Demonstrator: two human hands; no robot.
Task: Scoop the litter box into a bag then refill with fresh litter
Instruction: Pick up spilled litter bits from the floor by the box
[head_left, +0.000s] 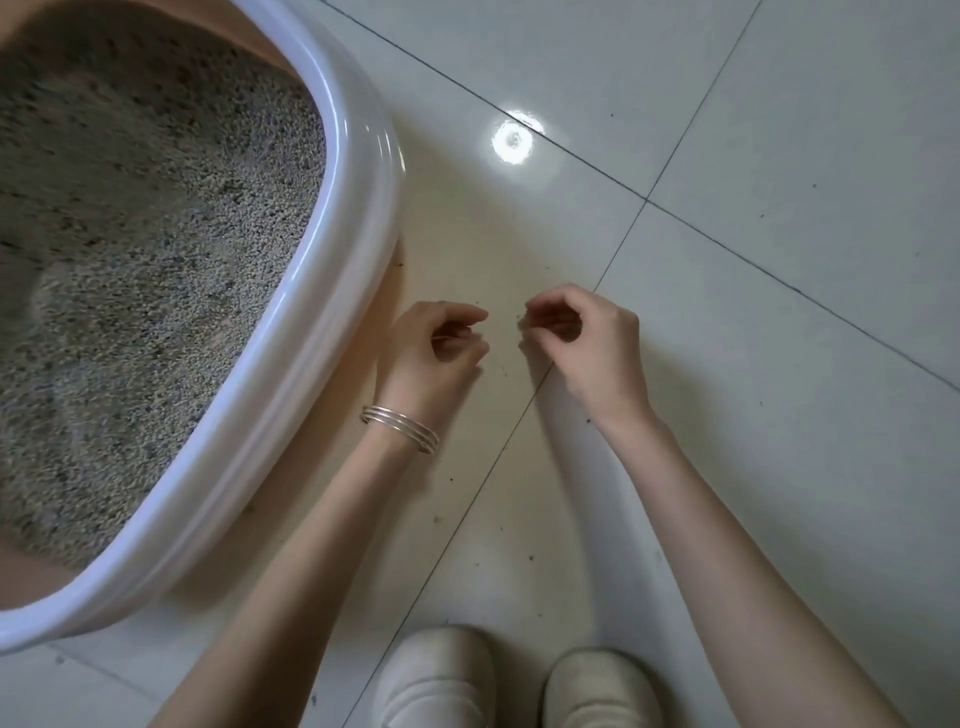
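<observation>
- Pale glossy floor tiles (727, 156) with dark grout lines carry scattered dark specks and a bright light reflection (513, 141).
- The litter box (332, 291), white-rimmed and holding grey litter (130, 260), sits on the tiles.
- Just beside the box, the left hand (434, 353) hovers, fingers curled, holding nothing visible.
- Further from the box, the right hand (587, 343) has fingertips bunched together; whether they pinch anything I cannot tell.
- A bracelet (400, 428) circles the left wrist.
- Two pale slippers (436, 680) stand below the box.
</observation>
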